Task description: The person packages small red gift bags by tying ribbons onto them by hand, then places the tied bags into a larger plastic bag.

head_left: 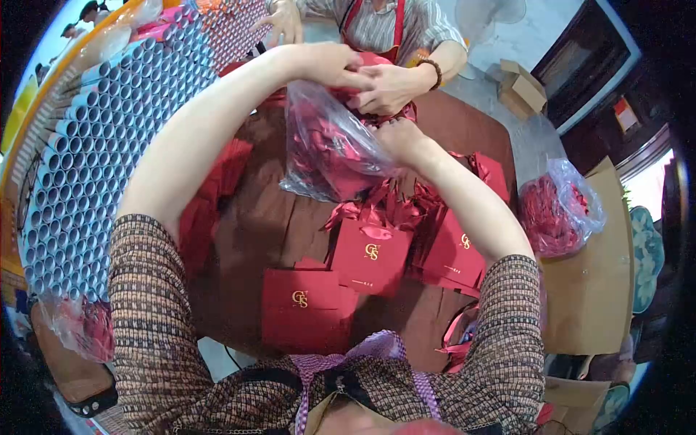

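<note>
A clear plastic bag (330, 148) with red items in it hangs above the brown table (254, 239). My left hand (333, 67) is at the bag's top left, fingers bent, next to a co-worker's hand (395, 87). On the bag's right side is my right hand (397, 138), its fingers curled against the plastic. Whether the co-worker's hand also grips the bag is hard to tell. Below the bag stand red gift bags with ribbons (372, 257) and gold lettering. Flat red bags (301, 308) lie nearer to me.
Stacked blue-grey tubes (101, 167) fill the left side. Across the table is a co-worker in a red apron (399, 29). On the right are another plastic bag of red items (558, 210) and cardboard (587, 275). An open carton (522, 87) sits on the floor.
</note>
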Demonstrator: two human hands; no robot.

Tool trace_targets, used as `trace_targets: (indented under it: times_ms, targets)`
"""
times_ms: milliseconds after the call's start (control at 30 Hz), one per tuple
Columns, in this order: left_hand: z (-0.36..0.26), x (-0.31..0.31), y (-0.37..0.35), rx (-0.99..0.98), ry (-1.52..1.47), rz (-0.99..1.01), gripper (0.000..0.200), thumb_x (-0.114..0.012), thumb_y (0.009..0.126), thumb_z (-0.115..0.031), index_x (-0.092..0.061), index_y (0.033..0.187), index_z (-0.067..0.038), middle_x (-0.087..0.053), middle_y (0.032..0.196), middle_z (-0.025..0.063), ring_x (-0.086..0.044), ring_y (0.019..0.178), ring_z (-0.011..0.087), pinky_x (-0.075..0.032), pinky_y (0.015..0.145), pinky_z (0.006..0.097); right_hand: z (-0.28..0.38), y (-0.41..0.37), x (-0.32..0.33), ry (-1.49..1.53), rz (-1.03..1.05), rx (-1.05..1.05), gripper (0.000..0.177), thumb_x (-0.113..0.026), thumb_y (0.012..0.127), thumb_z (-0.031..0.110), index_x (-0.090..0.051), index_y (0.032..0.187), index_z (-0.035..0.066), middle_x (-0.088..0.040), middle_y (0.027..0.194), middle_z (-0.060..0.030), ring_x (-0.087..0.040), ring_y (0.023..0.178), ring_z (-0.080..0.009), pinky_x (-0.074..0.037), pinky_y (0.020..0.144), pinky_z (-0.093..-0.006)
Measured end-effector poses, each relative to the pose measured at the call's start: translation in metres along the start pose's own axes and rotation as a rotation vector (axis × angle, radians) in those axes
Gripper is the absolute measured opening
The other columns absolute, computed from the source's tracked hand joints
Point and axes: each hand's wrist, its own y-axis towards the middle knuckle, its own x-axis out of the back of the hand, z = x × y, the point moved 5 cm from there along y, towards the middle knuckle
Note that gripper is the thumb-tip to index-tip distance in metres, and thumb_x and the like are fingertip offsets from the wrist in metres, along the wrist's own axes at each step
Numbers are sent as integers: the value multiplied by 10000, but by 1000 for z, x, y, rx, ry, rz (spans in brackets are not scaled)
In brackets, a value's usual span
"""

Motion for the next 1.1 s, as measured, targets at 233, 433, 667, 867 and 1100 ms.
trace_targets:
  times_ms: [233, 433, 667, 867, 1100]
  targets:
    - [29, -12, 5, 110, 2, 105, 513, -380, 897, -447, -606, 983, 5, -607, 952, 239, -571, 901, 392, -433, 807, 422, 3, -4, 11, 5, -99, 1, 188, -454, 800, 147, -598, 871, 48, -648, 797, -128, -643, 759, -267, -504, 638, -403]
    - [62, -37, 24, 189, -125, -206, 306, -409, 813, -140, -589, 1026, -14, -592, 991, 241, -557, 959, 391, -424, 849, 426, 5, 6, 9, 45, 17, -62, 228, -445, 836, 179, -576, 960, 40, -656, 842, -117, -647, 794, -252, -510, 647, -404]
    - [107, -59, 31, 382, -412, -87, 278, -445, 854, -220, -599, 978, -24, -625, 950, 177, -581, 892, 231, -433, 820, 355, 2, 8, -7, -7, 29, 13, 259, -434, 847, 121, -474, 1091, 42, -629, 755, -109, -636, 710, -267, -494, 544, -399]
    - [105, -64, 34, 267, -300, -100, 415, -460, 901, -192, -424, 1293, -62, -560, 1107, 81, -509, 965, 134, -417, 820, 277, 7, 2, -3, 17, -85, 7, 281, -452, 838, 111, -468, 1107, 31, -624, 738, -102, -634, 700, -268, -486, 535, -383]
    - [44, -50, 1, 529, -754, 264, 439, -390, 950, -240, -318, 1373, -149, -478, 1222, 65, -446, 1066, 141, -376, 883, 273, 5, -6, 0, -23, -171, -24, 306, -446, 834, 124, -480, 1127, 39, -616, 699, -90, -635, 710, -250, -485, 607, -382]
